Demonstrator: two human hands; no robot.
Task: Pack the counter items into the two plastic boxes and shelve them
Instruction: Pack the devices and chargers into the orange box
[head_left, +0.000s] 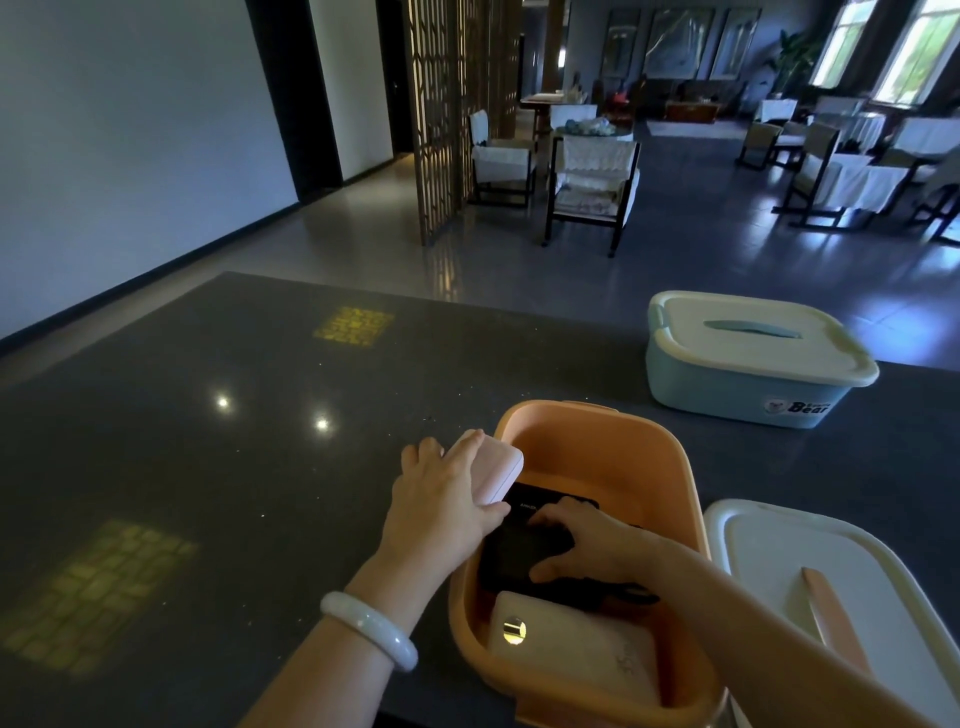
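Note:
An open orange plastic box (613, 441) stands on the dark counter (234, 441) in front of me. Inside it lie a black device (519, 558) and a white power bank (576, 654) near the front wall. My left hand (441, 499) grips a pale pink case (493, 470) at the box's left rim. My right hand (582, 540) rests inside the box with its fingers on the black device. A blue plastic box (727, 384) with a white lid (753, 332) on it sits at the far right.
The orange box's white lid (795, 571) with its pink handle lies on the counter to the right of the box. Beyond the counter's far edge are chairs (587, 182), tables and a lattice screen (441, 114).

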